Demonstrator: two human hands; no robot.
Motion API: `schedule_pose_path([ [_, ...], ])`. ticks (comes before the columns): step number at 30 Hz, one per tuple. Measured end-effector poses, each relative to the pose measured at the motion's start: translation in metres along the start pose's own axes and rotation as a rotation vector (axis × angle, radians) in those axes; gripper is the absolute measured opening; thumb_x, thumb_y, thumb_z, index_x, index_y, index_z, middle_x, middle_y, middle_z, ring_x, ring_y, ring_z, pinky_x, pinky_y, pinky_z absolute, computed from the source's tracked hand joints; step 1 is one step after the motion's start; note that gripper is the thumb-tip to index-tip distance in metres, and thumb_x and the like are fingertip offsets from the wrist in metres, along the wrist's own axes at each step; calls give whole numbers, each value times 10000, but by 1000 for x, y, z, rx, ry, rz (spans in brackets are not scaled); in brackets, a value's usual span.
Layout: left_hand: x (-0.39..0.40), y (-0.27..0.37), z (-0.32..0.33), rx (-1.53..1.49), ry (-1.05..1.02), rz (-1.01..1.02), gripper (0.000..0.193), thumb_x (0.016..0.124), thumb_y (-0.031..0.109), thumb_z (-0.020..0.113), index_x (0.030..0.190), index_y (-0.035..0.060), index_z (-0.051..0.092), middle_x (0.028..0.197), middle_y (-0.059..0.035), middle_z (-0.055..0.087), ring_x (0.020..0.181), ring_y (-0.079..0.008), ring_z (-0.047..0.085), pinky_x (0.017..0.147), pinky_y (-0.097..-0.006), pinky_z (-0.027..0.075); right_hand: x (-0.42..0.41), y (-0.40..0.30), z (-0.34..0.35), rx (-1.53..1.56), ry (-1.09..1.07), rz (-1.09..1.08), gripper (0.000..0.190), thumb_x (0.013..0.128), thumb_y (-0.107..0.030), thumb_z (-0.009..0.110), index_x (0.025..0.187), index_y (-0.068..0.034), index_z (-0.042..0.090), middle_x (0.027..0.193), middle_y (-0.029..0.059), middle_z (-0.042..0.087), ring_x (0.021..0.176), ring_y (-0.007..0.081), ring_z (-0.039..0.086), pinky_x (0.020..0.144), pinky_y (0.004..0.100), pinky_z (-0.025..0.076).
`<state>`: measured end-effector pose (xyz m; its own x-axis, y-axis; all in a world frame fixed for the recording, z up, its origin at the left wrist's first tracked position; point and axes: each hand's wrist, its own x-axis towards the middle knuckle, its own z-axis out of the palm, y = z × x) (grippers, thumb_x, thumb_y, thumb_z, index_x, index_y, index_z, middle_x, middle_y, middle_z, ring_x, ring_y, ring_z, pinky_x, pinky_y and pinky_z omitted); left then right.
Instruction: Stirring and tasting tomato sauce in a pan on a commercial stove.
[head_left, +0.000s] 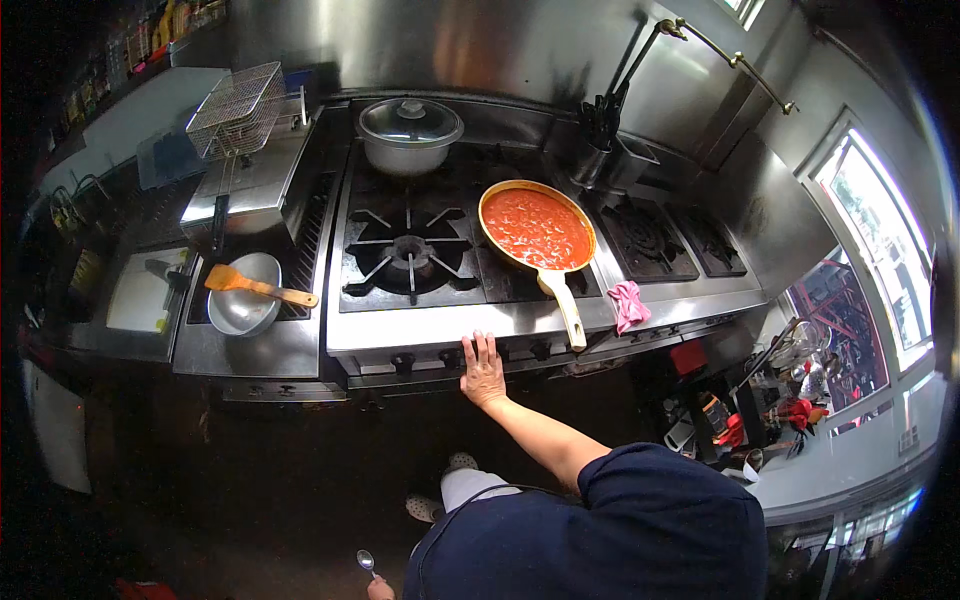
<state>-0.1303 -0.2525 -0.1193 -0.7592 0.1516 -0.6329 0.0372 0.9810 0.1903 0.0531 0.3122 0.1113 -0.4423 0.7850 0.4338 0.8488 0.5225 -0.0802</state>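
My right hand (484, 371) is at the front of a stainless steel gas range (409, 326). Its fingers lie against the front edge among the control knobs (450, 358), and it holds nothing. At the bottom of the view, my left hand (380, 589), mostly cut off, grips a metal spoon (365, 559) low beside my body. A frying pan (508, 264) of chunky red sauce (536, 229) rests on a front burner. Its pale handle (561, 307) points toward me over the range's edge, right of my right hand.
A lidded pot (409, 154) stands at the back left. Left of the range, a wooden spatula (259, 286) lies across a metal bowl (244, 319). A fryer basket (236, 109) sits beyond. A pink cloth (628, 306) lies right of the pan handle, and utensils fill a metal holder (590, 165).
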Motion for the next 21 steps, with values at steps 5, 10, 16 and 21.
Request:
schedule_pose_path([
  [5, 0, 1, 3, 46, 85, 14, 492, 884, 428, 428, 693, 72, 708, 641, -89, 659, 672, -306, 631, 659, -438, 493, 0, -1, 0, 3, 9, -9, 910, 596, -129, 632, 1414, -113, 235, 1420, 173, 233, 1341, 398, 202, 1021, 456, 338],
  [10, 2, 2, 3, 111, 57, 83, 489, 882, 413, 423, 679, 67, 704, 639, -104, 656, 661, -318, 628, 647, -457, 486, 0, 0, 0, 6, 8, -3, 897, 598, -130, 630, 1410, -111, 250, 1413, 174, 246, 1340, 396, 207, 1026, 457, 333],
  [16, 2, 1, 1, 245, 110, 222, 496, 883, 400, 407, 680, 53, 698, 641, -135, 646, 652, -348, 619, 637, -481, 472, 0, 0, -1, 4, -12, 1, 900, 603, -137, 636, 1413, -116, 242, 1411, 173, 246, 1342, 396, 206, 1028, 455, 333],
  [21, -2, 3, 1, 180, 117, 156, 497, 883, 400, 406, 683, 50, 697, 642, -141, 644, 650, -352, 617, 636, -484, 469, 0, 0, 1, 11, -16, 0, 929, 600, -127, 640, 1423, -124, 208, 1418, 166, 225, 1344, 398, 200, 1028, 454, 332],
])
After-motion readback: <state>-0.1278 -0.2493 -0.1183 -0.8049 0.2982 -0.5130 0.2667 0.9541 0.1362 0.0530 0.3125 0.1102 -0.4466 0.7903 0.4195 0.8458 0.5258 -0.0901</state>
